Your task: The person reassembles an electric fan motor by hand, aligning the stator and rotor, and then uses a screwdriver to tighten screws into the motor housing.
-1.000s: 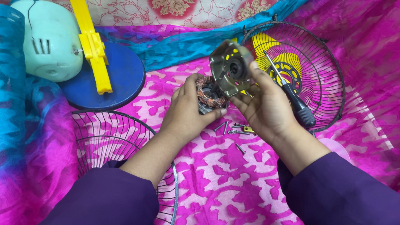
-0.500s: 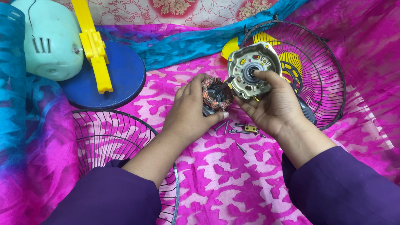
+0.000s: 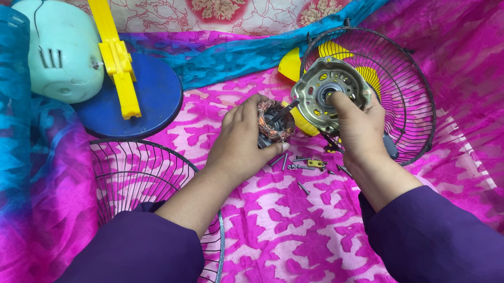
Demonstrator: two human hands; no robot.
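Item one: my left hand (image 3: pixel 241 141) grips a stator (image 3: pixel 275 120) (copper windings showing), fingers closed round it, above the pink cloth (image 3: pixel 292 237). Item two: my right hand (image 3: pixel 359 124) pinches a metal motor cover (image 3: pixel 328 93), tilted up before the rear grille (image 3: pixel 387 80). Screws (image 3: pixel 299 164) lie loose just below both. Front grille (image 3: pixel 149 181), blue base (image 3: pixel 145 97), yellow stem (image 3: pixel 110 42) and pale housing (image 3: pixel 64 49) sit leftward.
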